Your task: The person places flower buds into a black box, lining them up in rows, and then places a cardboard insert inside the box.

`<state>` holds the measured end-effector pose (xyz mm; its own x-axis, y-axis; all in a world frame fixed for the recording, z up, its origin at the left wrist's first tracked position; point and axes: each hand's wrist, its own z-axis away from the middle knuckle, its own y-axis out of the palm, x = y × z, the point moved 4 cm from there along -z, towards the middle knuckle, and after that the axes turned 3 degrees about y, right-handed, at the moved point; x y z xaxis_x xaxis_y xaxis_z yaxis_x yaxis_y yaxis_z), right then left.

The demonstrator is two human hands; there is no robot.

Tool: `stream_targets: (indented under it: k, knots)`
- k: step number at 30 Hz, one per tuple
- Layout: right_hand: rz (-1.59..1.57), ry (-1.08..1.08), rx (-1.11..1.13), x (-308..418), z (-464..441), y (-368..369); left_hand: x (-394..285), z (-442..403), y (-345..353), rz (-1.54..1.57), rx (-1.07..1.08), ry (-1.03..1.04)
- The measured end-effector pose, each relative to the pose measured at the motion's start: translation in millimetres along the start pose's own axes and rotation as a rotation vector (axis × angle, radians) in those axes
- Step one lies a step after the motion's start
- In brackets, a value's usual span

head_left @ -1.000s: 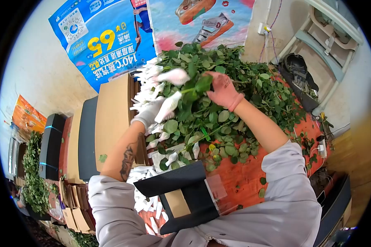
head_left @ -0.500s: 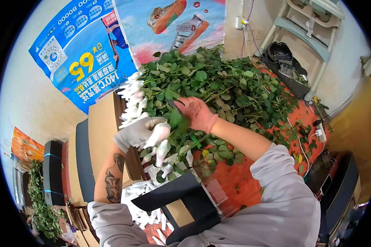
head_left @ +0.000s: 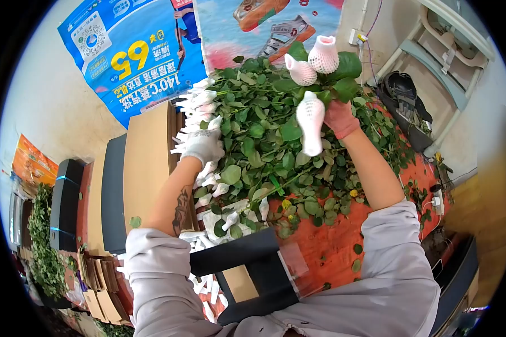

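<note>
My right hand (head_left: 341,119), in a pink glove, is closed around leafy green stems held up over the heap. Three roses in white foam net sleeves (head_left: 310,124) show at the heads of this bunch; two point up and away, and one hangs lower. My left hand (head_left: 204,145), in a grey-white glove, lies back-up on the row of white-sleeved flower heads (head_left: 197,101) along the heap's left edge. Its fingers are mostly hidden among them. The big heap of leafy rose stems (head_left: 253,118) lies between and beyond both hands.
Cardboard sheets (head_left: 150,163) stand left of the heap. A black box-like holder (head_left: 264,300) is close to my body, with loose white sleeves (head_left: 211,289) beside it. The red table cover (head_left: 337,230) carries scattered leaves. A power strip (head_left: 436,199) lies at right, near a folded high chair (head_left: 427,62).
My right hand has swung up and right with the sleeved roses, clear of my left hand. My left hand has moved up onto the row of flower heads. The view has shifted slightly.
</note>
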<state>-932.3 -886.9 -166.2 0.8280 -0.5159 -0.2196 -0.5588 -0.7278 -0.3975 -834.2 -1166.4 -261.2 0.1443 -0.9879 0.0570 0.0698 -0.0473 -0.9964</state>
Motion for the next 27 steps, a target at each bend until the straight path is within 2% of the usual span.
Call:
stream_targets:
  k: [1, 3, 4, 5, 6, 7, 8, 9, 10, 11, 12, 13, 14, 15, 16, 17, 18, 19, 21, 23, 24, 25, 27]
  knots:
    - [-0.052, 0.019, 0.001, 2, -4, -5, 2, -1, -8, 0.004, 0.000, -0.006]
    - [-0.063, 0.035, 0.049, -5, 5, -2, 6, -4, -24, 0.358, 0.211, 0.075]
    - [-0.569, 0.394, 0.208, -24, 19, 18, 16, -13, -19, 0.571, 0.286, 0.086]
    - [-0.862, 0.548, 0.256, -22, 22, 23, 7, 5, -48, 0.819, 0.391, 0.029]
    - [-1.065, 0.485, 0.309, -8, 22, 26, 17, 2, -43, 0.926, 0.366, 0.145]
    - [-1.124, 0.390, 0.386, 7, 19, 25, 27, -2, -38, 1.028, 0.336, 0.264]
    - [-1.096, 0.306, 0.459, 20, 18, 27, 26, -3, -34, 1.111, 0.392, 0.236]
    - [-0.792, 0.240, 0.581, 30, 18, 28, 27, -3, -31, 1.194, 0.445, 0.207]
    - [-0.583, 0.160, 0.568, 37, 16, 25, 22, 4, -41, 1.129, 0.389, 0.213]
    - [-0.378, 0.082, 0.552, 45, 15, 23, 28, -5, -31, 0.922, 0.259, 0.129]
    - [-0.403, 0.060, 0.567, 52, 21, 22, 36, -10, -23, 0.554, 0.073, 0.062]
    - [-0.280, 0.007, 0.545, 69, 16, 6, 33, -5, -24, 0.182, -0.104, -0.004]
    - [-0.334, -0.008, 0.452, 75, 29, 3, 22, 7, -27, 0.000, -0.191, -0.007]
    - [-0.384, -0.022, 0.359, 74, 41, 2, 6, 19, -36, -0.070, -0.379, 0.085]
    - [-0.385, -0.026, 0.360, 73, 47, -1, -14, 28, -39, -0.078, -0.280, 0.101]
    - [-0.446, -0.004, 0.468, 71, 54, 0, -29, 37, -36, -0.083, -0.177, 0.117]
    - [-0.507, 0.020, 0.580, 71, 61, 0, -31, 42, -26, -0.075, -0.171, 0.118]
    - [-0.510, 0.019, 0.594, 71, 68, -2, -34, 45, -11, -0.107, -0.134, 0.108]
    - [-0.396, -0.042, 0.455, 69, 72, -9, -36, 45, 8, -0.142, -0.103, 0.102]
    - [-0.419, -0.020, 0.475, 65, 68, -10, -33, 37, 26, -0.080, 0.150, 0.078]
    - [-0.451, 0.000, 0.501, 63, 67, -10, -28, 34, 32, -0.008, 0.019, 0.095]
    - [-0.444, 0.000, 0.495, 63, 64, -9, -25, 35, 18, -0.011, 0.011, 0.100]
    - [-0.382, 0.011, 0.503, 70, 60, -5, -18, 37, -12, 0.513, 0.231, 0.055]
